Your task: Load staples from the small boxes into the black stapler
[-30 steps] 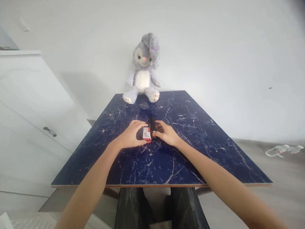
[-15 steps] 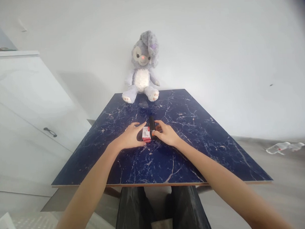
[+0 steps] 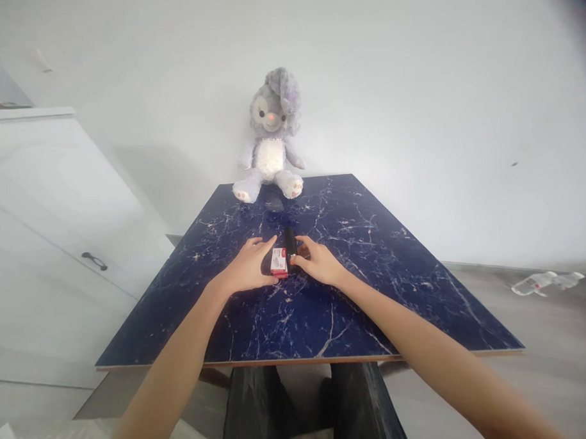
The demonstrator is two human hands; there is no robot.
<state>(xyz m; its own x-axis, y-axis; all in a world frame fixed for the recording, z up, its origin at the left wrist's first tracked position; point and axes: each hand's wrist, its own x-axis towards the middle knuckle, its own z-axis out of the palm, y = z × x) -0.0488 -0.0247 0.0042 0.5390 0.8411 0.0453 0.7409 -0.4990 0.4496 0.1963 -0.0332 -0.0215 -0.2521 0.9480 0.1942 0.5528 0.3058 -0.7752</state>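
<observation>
Left hand: its grip [image 3: 249, 266] stood wide in a C around the box, thumb at the near left corner, forefinger apart from the far end; it was not clamped.
Right hand: its grip [image 3: 321, 263] was curled, thumb over the black object's near part; whether the fingers had closed on it, I could not tell.
Red-and-white box [image 3: 279, 263]: small, oblong, mid-counter, well in from the near edge; probably light, stiff card that a hard squeeze would dent, best taken by its two ends.
Black object [image 3: 290, 242]: long, narrow, just right of the box, pointing toward the far edge; likely hard, smooth and heavier, best held across its middle.
Counter [image 3: 297, 328]: dark blue, pale-veined like marble, with a slight sheen; likely slick under card.
Plush toy [image 3: 270, 143]: soft grey fur, white belly, seated upright at the far edge, nearer the far left corner.
</observation>
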